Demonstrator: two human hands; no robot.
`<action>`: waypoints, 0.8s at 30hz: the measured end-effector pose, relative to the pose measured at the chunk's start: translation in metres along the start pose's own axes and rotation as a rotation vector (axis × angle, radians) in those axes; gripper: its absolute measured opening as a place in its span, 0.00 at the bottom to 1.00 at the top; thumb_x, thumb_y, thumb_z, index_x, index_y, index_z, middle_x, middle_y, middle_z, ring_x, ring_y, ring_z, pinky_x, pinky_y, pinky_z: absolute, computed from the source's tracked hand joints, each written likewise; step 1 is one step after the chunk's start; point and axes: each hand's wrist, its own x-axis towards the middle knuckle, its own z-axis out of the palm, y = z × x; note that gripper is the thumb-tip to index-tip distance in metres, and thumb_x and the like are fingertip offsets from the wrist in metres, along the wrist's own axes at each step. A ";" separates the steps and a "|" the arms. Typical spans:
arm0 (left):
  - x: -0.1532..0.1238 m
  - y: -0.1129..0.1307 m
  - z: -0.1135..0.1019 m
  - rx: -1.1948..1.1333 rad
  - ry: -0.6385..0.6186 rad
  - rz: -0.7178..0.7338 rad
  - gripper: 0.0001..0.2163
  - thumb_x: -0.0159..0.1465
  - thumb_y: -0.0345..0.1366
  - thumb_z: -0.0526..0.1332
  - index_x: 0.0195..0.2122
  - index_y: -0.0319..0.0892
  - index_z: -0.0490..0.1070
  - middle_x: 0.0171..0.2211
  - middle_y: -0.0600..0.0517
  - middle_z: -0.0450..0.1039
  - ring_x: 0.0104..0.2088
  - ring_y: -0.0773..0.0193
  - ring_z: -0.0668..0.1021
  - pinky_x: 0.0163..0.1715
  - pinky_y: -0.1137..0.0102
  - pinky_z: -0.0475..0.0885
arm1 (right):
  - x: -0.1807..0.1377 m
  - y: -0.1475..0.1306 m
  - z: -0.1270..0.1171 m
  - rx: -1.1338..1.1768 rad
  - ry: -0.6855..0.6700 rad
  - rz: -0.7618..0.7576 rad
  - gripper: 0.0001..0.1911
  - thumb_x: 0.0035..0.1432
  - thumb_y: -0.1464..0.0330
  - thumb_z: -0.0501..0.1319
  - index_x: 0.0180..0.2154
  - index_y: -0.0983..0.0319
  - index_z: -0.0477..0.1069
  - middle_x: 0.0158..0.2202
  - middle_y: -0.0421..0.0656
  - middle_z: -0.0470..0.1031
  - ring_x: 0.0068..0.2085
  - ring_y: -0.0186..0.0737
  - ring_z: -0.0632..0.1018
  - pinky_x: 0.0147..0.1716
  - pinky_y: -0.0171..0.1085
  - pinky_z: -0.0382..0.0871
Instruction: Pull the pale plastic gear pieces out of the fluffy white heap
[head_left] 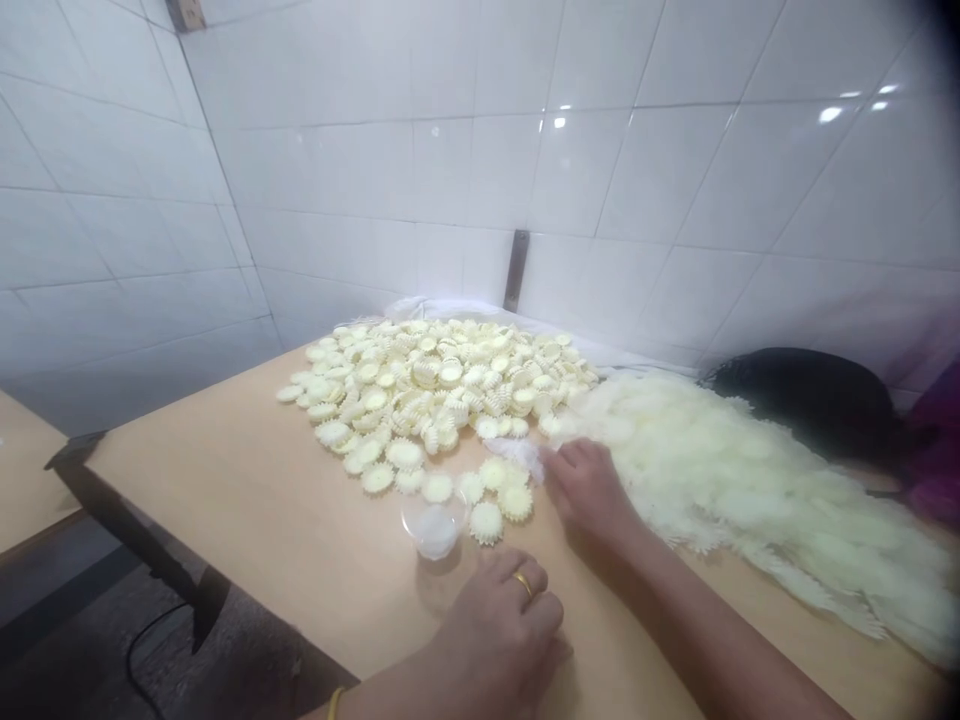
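Note:
My left hand, with a ring and a bangle, is curled closed above the table just right of a clear plastic cup; anything inside its fingers is hidden. The cup holds something white. Farther forward, my right hand is closed, with its fingertips on a crumpled white cloth-like piece. Between the hands and the big pile lie several pale yellow discs with toothed rims. Behind them is a large heap of the same toothed, cup-shaped discs.
A wide spread of thin, whitish toothed sheets covers the table's right side. Beyond it a dark head of another person shows. The wooden table stands against a white tiled wall; its left edge drops to the floor.

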 end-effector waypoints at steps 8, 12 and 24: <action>-0.012 -0.012 0.021 -0.041 0.112 0.058 0.03 0.57 0.31 0.53 0.28 0.40 0.63 0.27 0.48 0.65 0.31 0.61 0.68 0.33 0.65 0.66 | 0.039 0.003 0.034 -0.044 -0.066 0.189 0.09 0.55 0.74 0.52 0.27 0.63 0.70 0.27 0.47 0.73 0.33 0.45 0.67 0.33 0.41 0.51; -0.011 -0.005 0.006 -0.068 0.029 -0.017 0.02 0.56 0.31 0.54 0.28 0.40 0.63 0.29 0.46 0.67 0.33 0.60 0.68 0.33 0.66 0.66 | 0.047 0.001 0.029 -0.054 -0.071 0.239 0.09 0.54 0.75 0.52 0.30 0.64 0.71 0.28 0.49 0.73 0.34 0.46 0.67 0.32 0.41 0.51; -0.009 -0.004 -0.008 -0.043 -0.177 -0.133 0.05 0.60 0.31 0.51 0.30 0.40 0.65 0.32 0.46 0.66 0.38 0.58 0.66 0.39 0.63 0.63 | -0.013 -0.034 -0.006 0.253 0.009 -0.089 0.07 0.57 0.69 0.55 0.33 0.63 0.71 0.33 0.46 0.69 0.38 0.43 0.65 0.39 0.42 0.56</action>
